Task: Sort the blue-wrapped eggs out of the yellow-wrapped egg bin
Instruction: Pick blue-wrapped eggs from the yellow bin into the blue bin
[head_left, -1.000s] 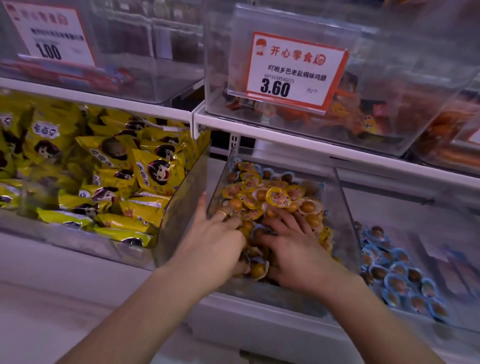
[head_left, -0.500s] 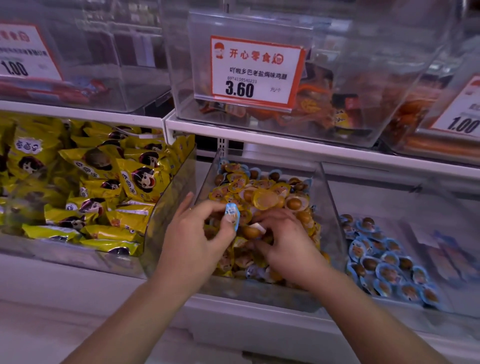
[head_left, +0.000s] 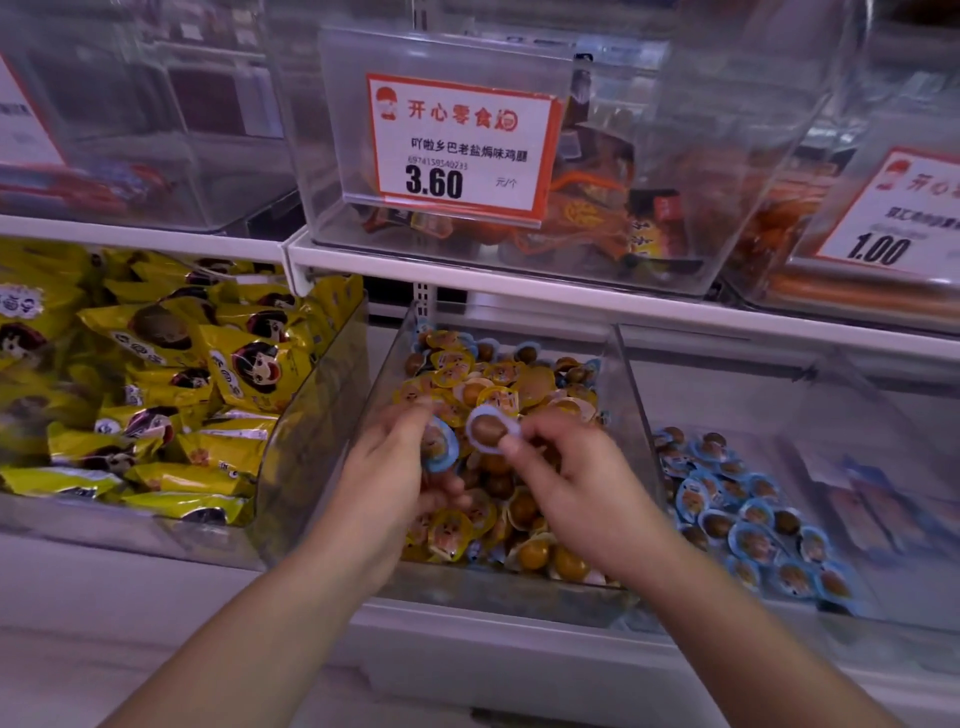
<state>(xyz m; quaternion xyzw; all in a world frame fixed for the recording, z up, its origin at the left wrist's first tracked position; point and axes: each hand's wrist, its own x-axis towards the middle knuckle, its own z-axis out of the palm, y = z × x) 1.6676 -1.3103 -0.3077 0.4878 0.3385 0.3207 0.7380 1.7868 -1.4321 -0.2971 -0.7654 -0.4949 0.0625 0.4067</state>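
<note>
Yellow foil snack packets with cartoon-face print (head_left: 171, 395) lying heaped in clear plastic bin, left. White shelf rail (head_left: 571, 296) running across above. Clear plastic bin with orange-brown packets (head_left: 597, 223) sitting on upper shelf, orange-bordered white price card reading 3.60 (head_left: 460, 143) hanging on front. Second price card reading 1.00 (head_left: 891, 213) showing far right.

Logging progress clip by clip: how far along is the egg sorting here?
Midway. Done: nothing certain, though the right-hand bin already holds blue-wrapped eggs. In hand: the left hand holds a blue-wrapped egg and the right hand pinches another above the yellow egg bin. Left: several blue wrappers still show at that bin's back.
</note>
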